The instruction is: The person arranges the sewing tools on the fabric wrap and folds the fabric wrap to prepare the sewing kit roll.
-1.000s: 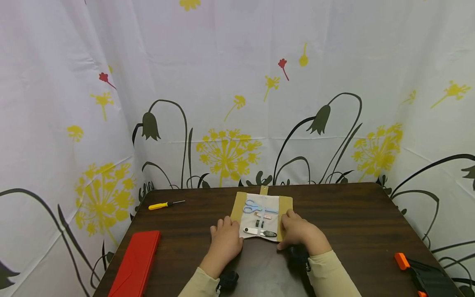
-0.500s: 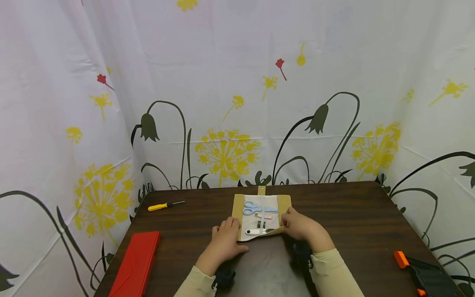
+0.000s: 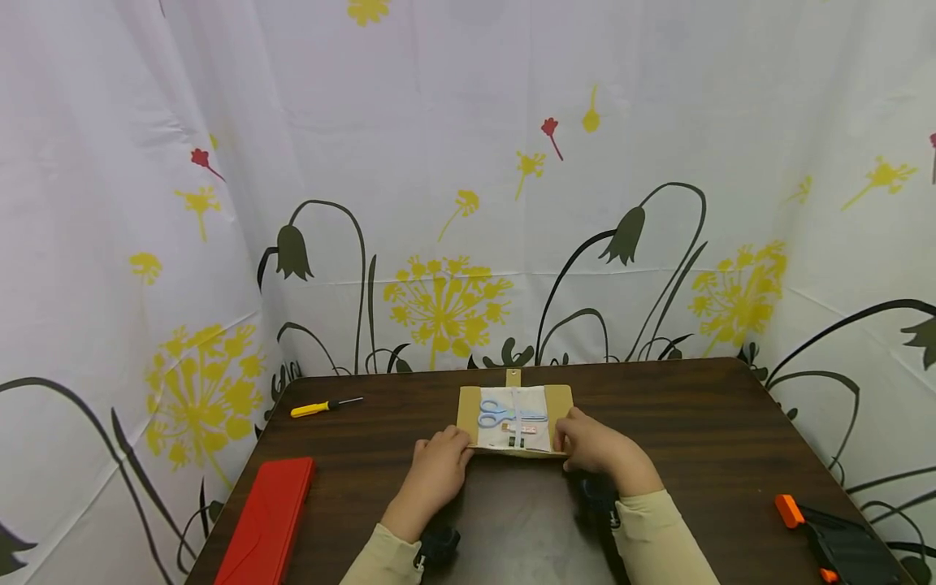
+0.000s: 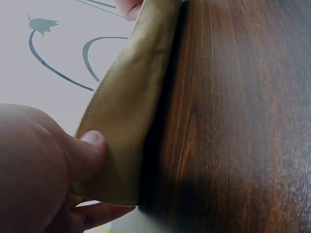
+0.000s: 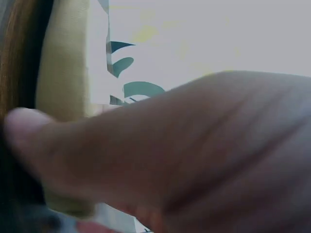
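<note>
A tan fabric sewing kit (image 3: 469, 410) lies unfolded on the table, its near edge lifted and folded up. On its white lining (image 3: 537, 396), light blue scissors (image 3: 491, 413) and a small pinkish item (image 3: 523, 428) sit under a pale strap. My left hand (image 3: 436, 471) pinches the near left corner; in the left wrist view the thumb (image 4: 92, 141) presses on the tan outside with fingers behind. At the near right corner my right hand (image 3: 603, 448) grips the fabric, its thumb (image 5: 29, 126) in front in the right wrist view. The fold hides the kit's nearest part.
A yellow-handled screwdriver (image 3: 322, 407) lies at the back left of the table (image 3: 680, 422). A red case (image 3: 266, 520) stands at the left edge. On the right is a black item with orange ends (image 3: 841, 540). A patterned curtain (image 3: 468, 162) hangs behind.
Both hands have taken hold of the kit's near corners and raised that edge, folding it away from me. The white thread snips at the near end have gone out of sight.
</note>
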Tool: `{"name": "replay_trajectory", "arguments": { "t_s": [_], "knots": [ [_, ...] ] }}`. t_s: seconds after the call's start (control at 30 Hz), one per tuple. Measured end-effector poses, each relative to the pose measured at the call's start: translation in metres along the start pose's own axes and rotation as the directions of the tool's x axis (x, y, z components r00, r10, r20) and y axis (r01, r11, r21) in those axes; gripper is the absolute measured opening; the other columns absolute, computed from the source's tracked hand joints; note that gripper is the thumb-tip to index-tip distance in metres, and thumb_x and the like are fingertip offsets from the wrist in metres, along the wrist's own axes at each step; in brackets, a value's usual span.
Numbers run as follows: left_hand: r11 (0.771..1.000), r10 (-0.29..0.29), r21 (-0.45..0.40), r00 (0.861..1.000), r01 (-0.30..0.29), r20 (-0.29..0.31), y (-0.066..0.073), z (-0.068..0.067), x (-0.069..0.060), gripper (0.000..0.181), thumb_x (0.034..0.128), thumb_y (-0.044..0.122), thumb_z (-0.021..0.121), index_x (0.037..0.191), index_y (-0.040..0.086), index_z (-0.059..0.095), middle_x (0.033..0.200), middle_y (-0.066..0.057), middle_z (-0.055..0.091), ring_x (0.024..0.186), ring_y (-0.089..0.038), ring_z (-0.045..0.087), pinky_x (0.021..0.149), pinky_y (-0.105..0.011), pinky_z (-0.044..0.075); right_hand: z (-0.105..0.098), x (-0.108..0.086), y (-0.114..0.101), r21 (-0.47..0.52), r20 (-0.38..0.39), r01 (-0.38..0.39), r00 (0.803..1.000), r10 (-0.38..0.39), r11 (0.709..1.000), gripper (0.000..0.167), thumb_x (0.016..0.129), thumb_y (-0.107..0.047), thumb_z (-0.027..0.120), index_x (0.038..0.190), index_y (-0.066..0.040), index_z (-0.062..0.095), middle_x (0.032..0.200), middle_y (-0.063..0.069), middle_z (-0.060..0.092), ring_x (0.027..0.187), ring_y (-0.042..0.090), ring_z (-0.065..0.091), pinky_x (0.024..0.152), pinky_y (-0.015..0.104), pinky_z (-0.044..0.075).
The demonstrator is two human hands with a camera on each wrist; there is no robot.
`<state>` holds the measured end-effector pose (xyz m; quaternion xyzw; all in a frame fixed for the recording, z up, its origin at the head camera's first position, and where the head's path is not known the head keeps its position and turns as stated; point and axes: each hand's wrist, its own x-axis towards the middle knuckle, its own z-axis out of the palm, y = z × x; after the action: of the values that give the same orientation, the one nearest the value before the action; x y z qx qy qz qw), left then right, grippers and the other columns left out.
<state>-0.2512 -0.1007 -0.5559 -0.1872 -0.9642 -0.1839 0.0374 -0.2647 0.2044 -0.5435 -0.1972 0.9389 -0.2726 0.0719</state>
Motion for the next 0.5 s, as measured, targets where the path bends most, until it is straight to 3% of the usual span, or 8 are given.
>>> {"name": "replay_trajectory", "arguments": {
  "t_s": [0.13, 0.17, 0.27, 0.33, 0.43, 0.5],
  "knots": [
    [1.0, 0.011, -0.016, 0.999, -0.012, -0.039, 0.001, -0.001, 0.002, 0.023, 0.1076, 0.019, 0.067, 0.086, 0.018, 0.059, 0.084, 0.002, 0.058, 0.083, -0.023, 0.061, 0.086, -0.052, 0.045, -0.005, -0.001, -0.002, -0.04, -0.038, 0.006, 0.999, -0.007, 0.999, 0.024, 0.092, -0.005, 0.082, 0.09, -0.017, 0.061, 0.092, 0.0, 0.057, 0.081, 0.016, 0.052, 0.075, 0.035, 0.047],
    [0.999, 0.014, -0.035, 0.999, -0.016, -0.052, 0.001, -0.001, 0.002, 0.024, 0.1075, 0.018, 0.067, 0.085, 0.018, 0.057, 0.082, 0.002, 0.057, 0.082, -0.023, 0.059, 0.085, -0.051, 0.045, -0.012, -0.005, -0.015, -0.036, -0.038, -0.048, 0.998, 0.047, 0.998, 0.023, 0.095, -0.002, 0.079, 0.092, -0.015, 0.06, 0.089, 0.0, 0.059, 0.079, 0.017, 0.053, 0.074, 0.037, 0.046],
    [0.992, 0.047, -0.114, 0.992, -0.06, -0.114, 0.001, -0.001, 0.003, 0.022, 0.1079, 0.014, 0.066, 0.088, 0.015, 0.058, 0.088, 0.001, 0.059, 0.085, -0.022, 0.059, 0.082, -0.045, 0.049, -0.016, -0.006, -0.016, -0.017, -0.069, -0.079, 0.995, 0.078, 0.997, 0.017, 0.101, -0.006, 0.073, 0.099, -0.015, 0.06, 0.087, 0.001, 0.064, 0.077, 0.018, 0.054, 0.072, 0.037, 0.046],
    [0.979, 0.052, -0.191, 0.99, -0.076, -0.131, 0.0, 0.0, 0.003, 0.021, 0.1092, 0.014, 0.063, 0.089, 0.015, 0.057, 0.088, 0.001, 0.057, 0.082, -0.018, 0.056, 0.074, -0.041, 0.047, -0.017, -0.006, -0.015, -0.007, -0.088, -0.084, 0.993, 0.083, 0.996, 0.015, 0.103, -0.007, 0.072, 0.103, -0.015, 0.059, 0.087, 0.001, 0.065, 0.076, 0.018, 0.054, 0.071, 0.036, 0.046],
    [0.951, 0.017, -0.306, 0.995, -0.047, -0.1, 0.0, 0.002, 0.004, 0.025, 0.1114, 0.017, 0.058, 0.087, 0.017, 0.054, 0.081, 0.004, 0.051, 0.072, -0.012, 0.049, 0.064, -0.033, 0.042, -0.017, -0.007, -0.013, 0.007, -0.096, -0.081, 0.992, 0.081, 0.997, 0.014, 0.104, -0.009, 0.071, 0.105, -0.015, 0.059, 0.085, 0.0, 0.065, 0.075, 0.017, 0.054, 0.07, 0.035, 0.046],
    [0.933, -0.029, -0.361, 0.998, 0.007, -0.054, 0.001, 0.002, 0.005, 0.029, 0.1124, 0.021, 0.056, 0.084, 0.018, 0.05, 0.074, 0.006, 0.044, 0.065, -0.01, 0.043, 0.06, -0.03, 0.037, -0.018, -0.008, -0.011, 0.01, -0.096, -0.087, 0.992, 0.088, 0.996, 0.013, 0.104, -0.01, 0.071, 0.106, -0.015, 0.059, 0.085, 0.0, 0.064, 0.074, 0.017, 0.054, 0.07, 0.036, 0.046]
  ]
}}
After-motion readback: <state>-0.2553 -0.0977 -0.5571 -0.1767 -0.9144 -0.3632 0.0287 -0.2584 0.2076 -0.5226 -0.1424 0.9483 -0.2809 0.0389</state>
